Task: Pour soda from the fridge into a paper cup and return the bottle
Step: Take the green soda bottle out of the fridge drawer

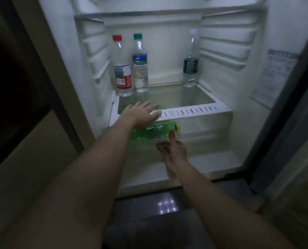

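The green soda bottle (154, 131) lies on its side under the fridge shelf (189, 112). The left hand (142, 114) rests flat and released on the shelf above it. The right hand (174, 150), fingers spread, grasps nothing just below the bottle.

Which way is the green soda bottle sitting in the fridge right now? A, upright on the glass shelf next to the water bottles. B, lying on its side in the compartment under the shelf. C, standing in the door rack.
B: the green soda bottle lies on its side below the shelf, yellow cap pointing right, between the left hand and right hand.
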{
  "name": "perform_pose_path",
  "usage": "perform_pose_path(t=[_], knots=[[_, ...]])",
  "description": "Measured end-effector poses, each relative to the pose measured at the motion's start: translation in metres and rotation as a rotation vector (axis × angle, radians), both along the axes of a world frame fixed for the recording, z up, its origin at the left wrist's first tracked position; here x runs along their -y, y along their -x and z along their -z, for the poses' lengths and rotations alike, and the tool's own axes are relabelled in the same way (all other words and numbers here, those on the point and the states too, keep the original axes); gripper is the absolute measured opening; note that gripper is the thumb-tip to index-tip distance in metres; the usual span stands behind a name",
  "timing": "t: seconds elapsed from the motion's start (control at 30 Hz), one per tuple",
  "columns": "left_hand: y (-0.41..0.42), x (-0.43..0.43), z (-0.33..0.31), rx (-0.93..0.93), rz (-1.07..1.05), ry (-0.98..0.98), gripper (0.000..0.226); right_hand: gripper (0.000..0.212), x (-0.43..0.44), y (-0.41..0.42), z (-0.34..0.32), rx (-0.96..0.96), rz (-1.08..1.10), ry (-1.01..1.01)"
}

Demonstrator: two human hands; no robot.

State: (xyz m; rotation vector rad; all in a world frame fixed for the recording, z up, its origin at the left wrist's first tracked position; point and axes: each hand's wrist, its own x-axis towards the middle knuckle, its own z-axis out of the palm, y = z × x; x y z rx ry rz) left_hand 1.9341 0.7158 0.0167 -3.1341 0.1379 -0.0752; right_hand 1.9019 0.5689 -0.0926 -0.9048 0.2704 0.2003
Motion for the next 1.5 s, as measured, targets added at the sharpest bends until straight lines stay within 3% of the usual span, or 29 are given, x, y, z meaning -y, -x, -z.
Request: perform_pose_path(t=[0.7, 0.9, 1.13, 1.33, 1.5], knots=[[0.002, 0.0, -0.002, -0.055, -0.009, 0.034, 0.064, 0.07, 0.017, 0.038, 0.009, 0.054, -0.089, -0.018], [0.003, 0.001, -0.004, -0.06, -0.016, 0.037, 0.064, 0.049, 0.022, 0.048, 0.004, 0.019, -0.057, -0.026], [0.003, 0.001, -0.003, -0.048, -0.015, 0.031, 0.064, 0.076, 0.021, 0.056, 0.003, 0.02, -0.039, -0.046], [0.002, 0.001, 0.0, -0.024, -0.015, 0.028, 0.062, 0.063, 0.026, 0.063, -0.001, 0.019, -0.024, -0.041], [0.001, 0.0, 0.001, -0.008, -0.013, 0.017, 0.063, 0.068, 0.026, 0.072, -0.003, 0.034, -0.016, -0.05]])
